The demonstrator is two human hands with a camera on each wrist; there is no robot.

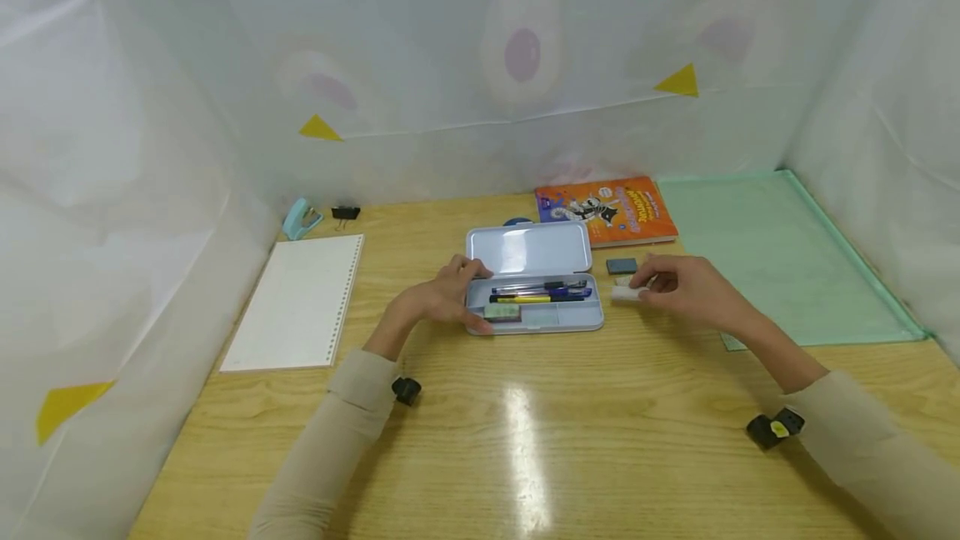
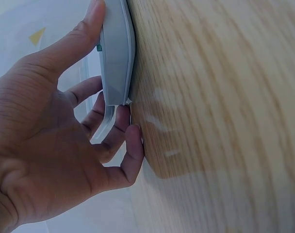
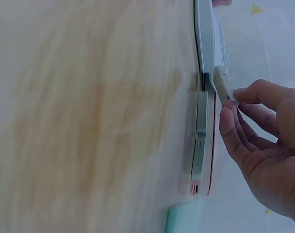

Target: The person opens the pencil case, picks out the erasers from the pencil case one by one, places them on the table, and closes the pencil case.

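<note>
An open light-blue pencil case [image 1: 570,320] lies mid-table with its lid [image 1: 528,250] folded back. Pens, one of them a yellow pen [image 1: 521,299], fill its rear compartment, and a green-topped eraser [image 1: 502,312] lies at the front left. My left hand [image 1: 446,294] grips the case's left end, thumb at the front edge and fingers towards the back. In the left wrist view, the fingertips touch the corner of the case [image 2: 117,58]. Just right of the case, my right hand [image 1: 686,288] pinches a white eraser [image 1: 627,294] between thumb and fingers, raised off the table in the right wrist view.
A dark eraser [image 1: 621,266] lies behind the right hand's fingers. Behind the case is an orange book [image 1: 637,219]; to the right, a green translucent mat [image 1: 795,265]. At left are a spiral notebook [image 1: 296,302], a blue stapler [image 1: 300,219] and a black binder clip [image 1: 346,212].
</note>
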